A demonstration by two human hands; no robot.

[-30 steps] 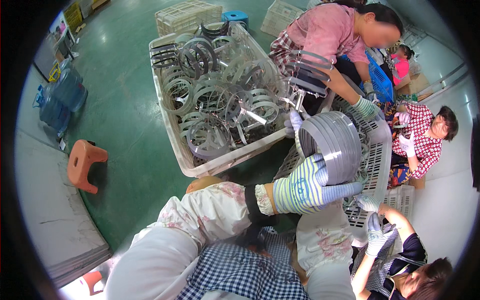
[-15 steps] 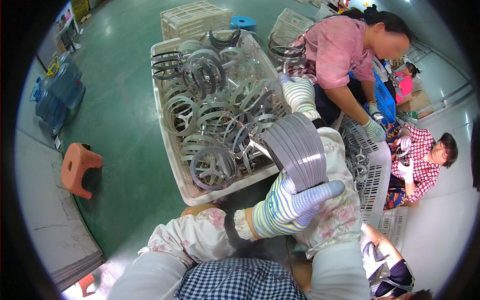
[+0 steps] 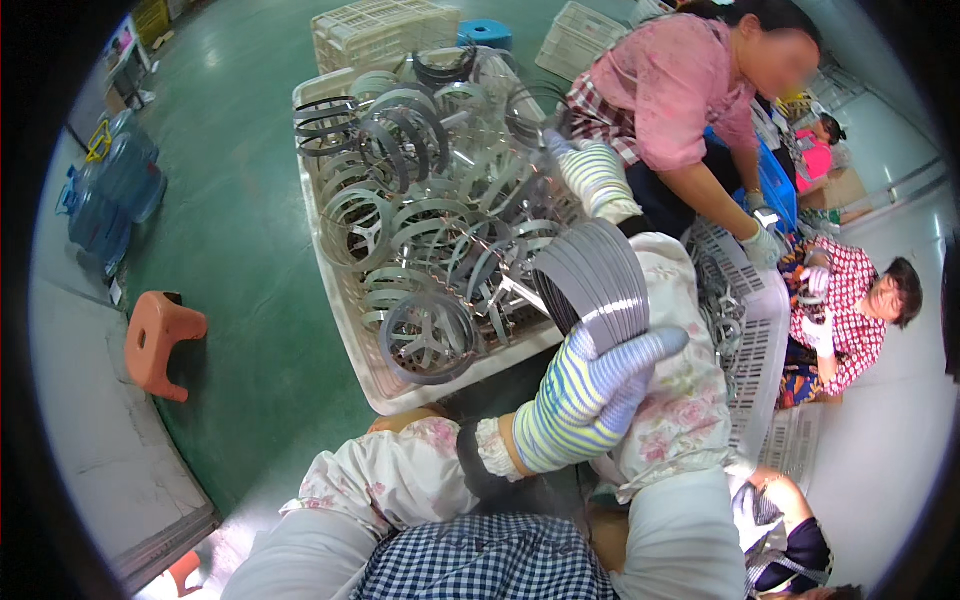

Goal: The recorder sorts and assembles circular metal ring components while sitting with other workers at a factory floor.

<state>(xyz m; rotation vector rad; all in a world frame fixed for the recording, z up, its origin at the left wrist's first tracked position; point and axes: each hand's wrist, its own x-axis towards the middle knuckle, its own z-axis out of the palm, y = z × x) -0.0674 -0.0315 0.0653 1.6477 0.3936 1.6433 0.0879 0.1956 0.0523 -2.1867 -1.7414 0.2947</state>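
Observation:
My left hand [image 3: 575,410], in a striped knit glove, is closed around the lower end of a thick curved stack of grey bands [image 3: 597,285]. A pale spoke-like stem shows at the stack's left side. My right hand [image 3: 600,183], gloved alike, reaches over the right side of a white crate [image 3: 350,345]. At its fingertips a set of thin dark rings [image 3: 533,112] is held up; the grip itself is partly hidden. Many grey and black ring pieces with three-armed spokes [image 3: 428,338] lie heaped in the crate, just left of the stack.
A co-worker in pink [image 3: 665,95] bends close by at the right, gloved hands near a blue crate [image 3: 778,190]. Another white crate [image 3: 755,345] with metal pieces stands beside my right arm. An orange stool [image 3: 160,340] and water jugs [image 3: 105,205] are at the left.
My right hand and the dark rings at its fingertips have shifted left and slightly up. The band stack in my left hand has turned a little, showing more of its edges.

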